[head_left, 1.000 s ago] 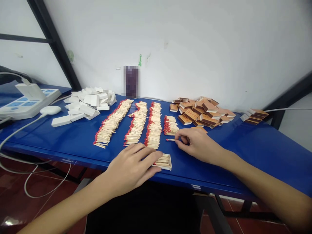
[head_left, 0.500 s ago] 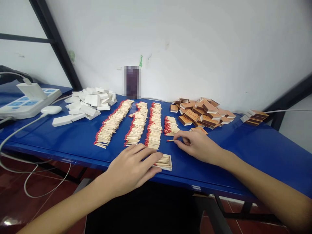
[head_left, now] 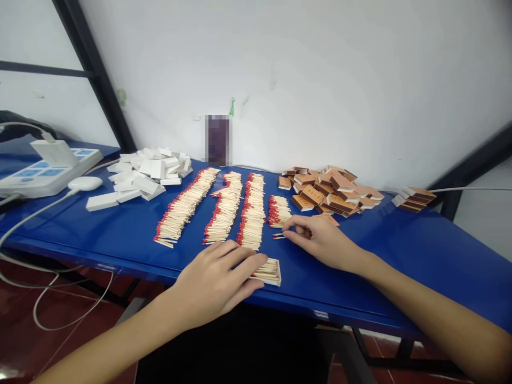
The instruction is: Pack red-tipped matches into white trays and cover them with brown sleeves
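My left hand (head_left: 220, 280) is closed around the left end of a small white matchbox tray (head_left: 279, 277) at the table's front edge. Wooden matches (head_left: 269, 269) lie lengthwise in the tray, partly hidden by my fingers. My right hand (head_left: 322, 240) pinches red-tipped matches (head_left: 277, 236) between thumb and fingertips, just above the tabletop; two heads show, pointing left. Right behind those fingertips lies a short row of matches (head_left: 281, 210). Three longer rows of matches (head_left: 253, 213) stretch back across the table, their red heads to the left.
White empty-looking trays (head_left: 150, 170) are heaped at the back left, brown matchbox sleeves (head_left: 328, 189) at the back right. A small stack of boxes (head_left: 416, 198) stands farther right. A power strip (head_left: 48, 173) with cables and a white charging puck (head_left: 85, 184) occupies the left side.
A second match head now shows at my right fingertips, where one showed before. My left hand keeps its hold on the tray. The whole view has shifted slightly.
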The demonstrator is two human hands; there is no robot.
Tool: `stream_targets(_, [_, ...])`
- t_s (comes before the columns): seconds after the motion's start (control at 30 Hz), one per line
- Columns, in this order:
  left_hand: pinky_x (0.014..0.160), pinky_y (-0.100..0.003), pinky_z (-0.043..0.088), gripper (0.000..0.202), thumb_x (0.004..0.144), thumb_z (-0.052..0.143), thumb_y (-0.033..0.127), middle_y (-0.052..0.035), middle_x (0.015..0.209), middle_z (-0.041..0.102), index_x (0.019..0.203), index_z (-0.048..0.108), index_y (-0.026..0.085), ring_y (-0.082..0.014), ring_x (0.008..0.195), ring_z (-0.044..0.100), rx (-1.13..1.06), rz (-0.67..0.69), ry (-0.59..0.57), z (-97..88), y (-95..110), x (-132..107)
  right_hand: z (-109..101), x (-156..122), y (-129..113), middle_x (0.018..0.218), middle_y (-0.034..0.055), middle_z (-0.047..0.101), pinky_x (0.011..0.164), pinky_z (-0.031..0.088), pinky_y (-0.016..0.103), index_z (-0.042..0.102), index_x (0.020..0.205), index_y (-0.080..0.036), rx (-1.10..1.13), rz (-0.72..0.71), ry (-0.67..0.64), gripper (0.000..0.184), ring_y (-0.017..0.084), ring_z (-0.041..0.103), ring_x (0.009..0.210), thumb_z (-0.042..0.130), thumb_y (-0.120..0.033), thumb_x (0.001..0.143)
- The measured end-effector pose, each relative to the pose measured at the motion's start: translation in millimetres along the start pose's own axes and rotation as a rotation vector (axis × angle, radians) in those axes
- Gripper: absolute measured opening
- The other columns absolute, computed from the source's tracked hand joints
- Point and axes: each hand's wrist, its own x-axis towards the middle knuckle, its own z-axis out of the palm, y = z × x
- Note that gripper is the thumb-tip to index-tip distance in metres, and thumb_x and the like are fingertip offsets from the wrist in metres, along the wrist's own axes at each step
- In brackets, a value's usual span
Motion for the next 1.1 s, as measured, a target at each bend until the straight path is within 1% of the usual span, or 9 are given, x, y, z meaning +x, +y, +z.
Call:
stream_targets(0.13, [0.085, -0.038, 0.052, 0.025, 0.102, 0.051, 0.033, -0.0053, 0.111, 0.069, 0.122, 0.055, 0.018, -0.0222, 0.096, 0.064, 0.003, -0.004, -0.003, 0.6, 0.1, -0.4, 2.2, -0.8, 1.2, 0.054, -0.0066, 0.041, 0.052, 0.029, 0.025, 0.066, 0.093, -0.019, 0.017, -0.013, 0.011, 0.022, 0.011, 0.039, 0.049, 0.051, -0.035, 0.097])
stream_targets(0.23, [0.084, -0.038, 0.052, 0.026, 0.102, 0.050, 0.032, -0.0055, 0.110, 0.069, 0.122, 0.055, 0.018, -0.0224, 0.096, 0.064, 0.012, -0.006, 0.002, 0.6, 0.8, -0.7, 2.3, -1.1, 1.9, 0.055, -0.0063, 0.043, 0.052, 0.029, 0.025, 0.068, 0.105, -0.019, 0.013, -0.011, 0.037, 0.025, 0.012, 0.041, 0.050, 0.053, -0.036, 0.097])
stream_targets(0.33, [0.083, -0.038, 0.052, 0.025, 0.101, 0.051, 0.032, -0.0050, 0.109, 0.070, 0.122, 0.056, 0.019, -0.0225, 0.095, 0.064, 0.013, -0.010, 0.009, 0.4, 1.3, -0.8, 2.0, -0.8, 1.4, 0.055, -0.0062, 0.043, 0.052, 0.029, 0.025, 0.071, 0.115, -0.019, -0.027, -0.001, 0.027, 0.029, 0.012, 0.041, 0.050, 0.057, -0.035, 0.095])
stream_targets(0.53, [0.086, -0.039, 0.053, 0.024, 0.101, 0.053, 0.030, -0.0058, 0.111, 0.070, 0.121, 0.058, 0.018, -0.0228, 0.097, 0.065, 0.015, -0.002, 0.019, 0.7, 0.6, -1.0, 1.1, 0.1, -2.0, 0.055, -0.0049, 0.047, 0.053, 0.028, 0.025, 0.072, 0.120, -0.019, -0.053, 0.013, -0.011, 0.033, 0.012, 0.041, 0.050, 0.056, -0.034, 0.095])
stream_targets(0.67, [0.086, -0.038, 0.053, 0.024, 0.101, 0.052, 0.030, -0.0063, 0.109, 0.070, 0.120, 0.058, 0.018, -0.0226, 0.096, 0.065, 0.014, 0.002, 0.026, 1.2, 0.1, -1.1, 1.1, 0.4, -2.0, 0.055, -0.0046, 0.048, 0.053, 0.028, 0.025, 0.073, 0.120, -0.019, -0.069, 0.014, -0.008, 0.033, 0.012, 0.042, 0.049, 0.057, -0.032, 0.095])
stream_targets(0.87, [0.086, -0.039, 0.054, 0.023, 0.101, 0.052, 0.030, -0.0064, 0.109, 0.069, 0.119, 0.058, 0.017, -0.0230, 0.096, 0.065, 0.017, 0.006, 0.014, 1.7, -0.6, -1.7, 1.0, -0.6, -3.6, 0.055, -0.0044, 0.049, 0.054, 0.029, 0.025, 0.075, 0.110, -0.017, -0.063, 0.001, 0.004, 0.030, 0.011, 0.041, 0.049, 0.057, -0.034, 0.094])
stream_targets(1.1, [0.085, -0.039, 0.054, 0.022, 0.101, 0.052, 0.030, -0.0062, 0.109, 0.070, 0.119, 0.058, 0.017, -0.0227, 0.094, 0.065, 0.016, 0.018, 0.029, 0.4, -0.2, 1.1, 3.5, -0.8, -2.3, 0.051, -0.0049, 0.049, 0.052, 0.028, 0.025, 0.077, 0.103, -0.016, -0.078, -0.009, 0.062, 0.027, 0.010, 0.040, 0.046, 0.057, -0.032, 0.092])
